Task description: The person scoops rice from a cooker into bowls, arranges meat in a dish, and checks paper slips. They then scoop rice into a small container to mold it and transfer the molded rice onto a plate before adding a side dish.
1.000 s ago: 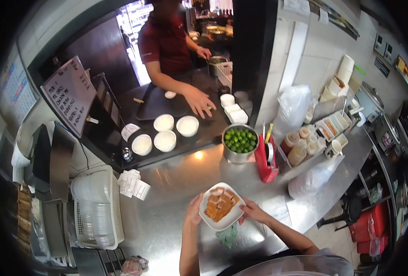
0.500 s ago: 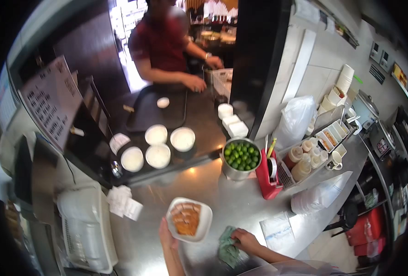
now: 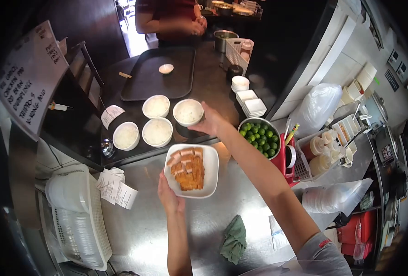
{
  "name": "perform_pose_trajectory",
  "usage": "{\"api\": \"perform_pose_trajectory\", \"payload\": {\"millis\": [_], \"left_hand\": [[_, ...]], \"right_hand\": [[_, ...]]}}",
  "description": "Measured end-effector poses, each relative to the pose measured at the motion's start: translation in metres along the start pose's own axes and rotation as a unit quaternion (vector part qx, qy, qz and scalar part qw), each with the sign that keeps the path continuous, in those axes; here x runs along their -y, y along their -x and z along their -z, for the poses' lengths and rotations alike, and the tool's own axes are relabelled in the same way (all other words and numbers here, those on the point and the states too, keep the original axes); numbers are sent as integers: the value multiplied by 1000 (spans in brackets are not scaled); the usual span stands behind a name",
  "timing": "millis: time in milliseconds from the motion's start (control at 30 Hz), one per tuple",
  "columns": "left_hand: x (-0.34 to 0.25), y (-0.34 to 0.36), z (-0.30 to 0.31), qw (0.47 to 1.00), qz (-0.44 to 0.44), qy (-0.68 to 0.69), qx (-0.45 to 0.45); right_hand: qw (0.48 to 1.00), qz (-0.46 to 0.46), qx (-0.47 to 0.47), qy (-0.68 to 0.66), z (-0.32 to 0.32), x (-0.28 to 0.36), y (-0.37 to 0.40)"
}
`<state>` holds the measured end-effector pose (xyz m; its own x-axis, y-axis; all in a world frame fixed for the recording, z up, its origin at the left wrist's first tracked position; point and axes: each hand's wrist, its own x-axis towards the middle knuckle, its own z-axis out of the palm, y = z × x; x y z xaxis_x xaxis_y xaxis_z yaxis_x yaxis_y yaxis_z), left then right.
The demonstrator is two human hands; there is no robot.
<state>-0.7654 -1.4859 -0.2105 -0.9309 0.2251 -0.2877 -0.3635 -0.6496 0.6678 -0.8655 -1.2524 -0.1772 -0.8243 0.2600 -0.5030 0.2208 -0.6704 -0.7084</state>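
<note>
My left hand point(image 3: 170, 195) grips the left side of a square white dish point(image 3: 212, 161), which holds sliced, golden-brown crusted meat point(image 3: 187, 171). Stretched forward to the ledge, my right hand point(image 3: 209, 120) has its fingers and thumb around the right side of a white bowl of rice point(image 3: 188, 112). More bowls of rice stand beside that one: one behind point(image 3: 156, 106), one in front point(image 3: 157, 131) and one at the left point(image 3: 126, 135). A crumpled green cloth point(image 3: 234, 240) lies on the steel counter point(image 3: 144, 230) below the dish.
Beyond the bowls, a black tray point(image 3: 139, 76) carries a small white bowl point(image 3: 166, 68). A co-worker point(image 3: 167, 20) stands behind it. To the right are a pot of limes point(image 3: 260, 138), stacked white dishes point(image 3: 253, 106) and a red holder point(image 3: 290, 158). Receipts point(image 3: 116, 189) and a lid-filled basket point(image 3: 77, 221) are left.
My right hand has let go of the green cloth and reached forward to the rice bowl. The meat dish has moved up, nearer the ledge. The co-worker's hands have drawn back from the tray area.
</note>
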Motion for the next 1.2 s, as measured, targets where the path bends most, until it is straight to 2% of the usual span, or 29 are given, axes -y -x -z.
{"api": "perform_pose_trajectory", "payload": {"millis": [33, 133, 267, 333, 400, 467, 533, 567, 600, 667, 733, 800, 867, 967, 1067, 1167, 1200], "left_hand": [[3, -5, -8, 1000, -6, -2, -7], [19, -23, -21, 1000, -18, 7, -23], [37, -43, -43, 999, -32, 30, -27], [50, -58, -46, 997, -58, 39, -20], [61, -67, -51, 996, -75, 43, -17], [68, -78, -58, 995, -94, 31, -19], [77, -79, -60, 994, -99, 14, -34], [77, -78, -64, 993, -105, 5, -45], [78, -81, -69, 992, -114, 0, -54], [81, -85, -71, 991, -126, 3, -50], [83, -87, -76, 988, -141, 12, -55], [81, -90, -85, 985, -155, 24, -66], [83, -98, -87, 980, -175, 14, -94], [82, -107, -87, 977, -196, 12, -88], [79, -102, -89, 982, -163, 17, -98], [67, -79, -88, 981, -126, -1, -150], [65, -70, -89, 964, -187, -72, -173]], "right_hand": [[998, -11, 50, -36, 2, 2, -9], [998, 5, 56, 16, -2, 11, -22], [995, -32, 16, 92, -16, 29, -37], [990, -30, 72, 119, -16, 30, -50], [985, -71, 66, 142, -17, 36, -60], [980, -25, 155, 118, -8, 32, -72], [971, 73, -77, 213, -13, 33, -70], [927, 155, -97, 327, -2, 39, -61], [861, 234, -112, 438, 5, 52, -51], [667, 314, -214, 641, 28, 73, -20], [506, 368, -320, 711, 65, 81, -17], [445, 235, -340, 795, 78, 91, 11], [398, 214, -375, 809, 92, 87, 15], [479, 186, -318, 796, 106, 82, 28], [494, 249, -329, 765, 114, 79, 27], [473, 312, -339, 751, 103, 75, 32], [470, 329, -319, 754, 93, 69, 36]]}}
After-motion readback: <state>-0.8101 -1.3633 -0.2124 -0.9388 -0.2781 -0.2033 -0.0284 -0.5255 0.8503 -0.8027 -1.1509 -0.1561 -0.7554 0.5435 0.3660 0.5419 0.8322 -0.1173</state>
